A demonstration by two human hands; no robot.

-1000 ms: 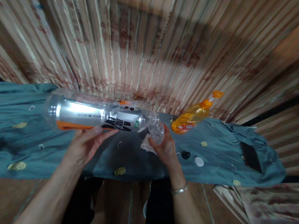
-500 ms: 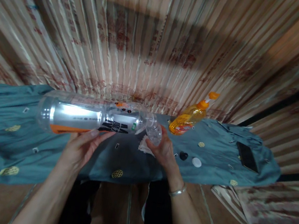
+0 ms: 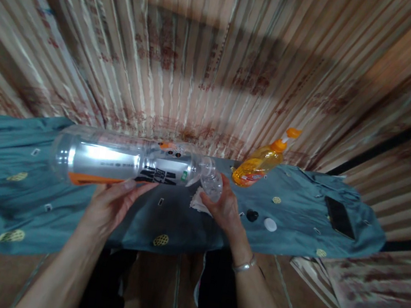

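My left hand (image 3: 112, 199) is closed around the underside of a big clear plastic bottle (image 3: 111, 156) with a silver, orange and black label. The bottle lies nearly level above the cloth, its neck pointing right. My right hand (image 3: 225, 205) grips a small clear container (image 3: 212, 185) at the big bottle's mouth. Whether that container is a cup or a small bottle I cannot tell. Some of it is hidden by my fingers. Below it, a white crumpled cloth or tissue (image 3: 198, 202) lies on the table, partly covered by my right hand.
An orange pump bottle (image 3: 258, 165) stands behind my right hand. On the blue-green tablecloth (image 3: 290, 235) to the right lie a black cap (image 3: 252, 215), a white round lid (image 3: 270, 224) and a dark phone (image 3: 339, 217). A striped curtain (image 3: 212, 61) hangs directly behind the table.
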